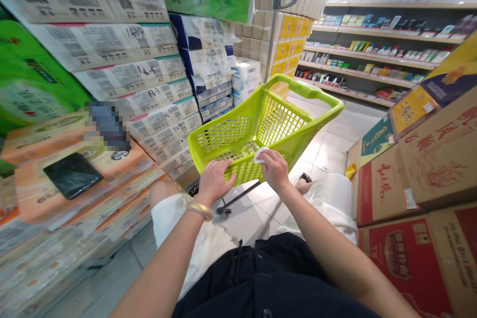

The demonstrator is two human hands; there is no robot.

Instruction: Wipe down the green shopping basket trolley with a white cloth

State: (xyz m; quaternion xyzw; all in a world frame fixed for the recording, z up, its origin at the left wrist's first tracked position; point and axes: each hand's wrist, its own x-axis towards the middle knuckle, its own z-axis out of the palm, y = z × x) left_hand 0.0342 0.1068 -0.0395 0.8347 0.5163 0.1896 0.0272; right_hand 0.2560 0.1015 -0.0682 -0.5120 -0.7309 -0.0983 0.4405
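A lime-green plastic shopping basket cart (pixel 223 135) with lattice sides stands tilted in front of my knees. My left hand (pixel 215 180) grips its near rim, fingers over the edge and thumb on the outer side. A gold-coloured bangle (pixel 200 209) circles my left wrist. Pinched in my right hand (pixel 275 170) is a small white wipe (pixel 260 154), held at the cart's near rim; whether it is paper or cloth I cannot tell. Below the basket, a metal leg and a small wheel (pixel 224 210) show on the floor.
Tall stacks of packaged tissue (pixel 149 64) rise on the left. On orange packs lie a dark flat device (pixel 73 175) and a pixelated item (pixel 109 125). Cardboard boxes (pixel 404 258) are piled on the right. Stocked shelves (pixel 383 5) line the back, beyond white floor tiles (pixel 330 146).
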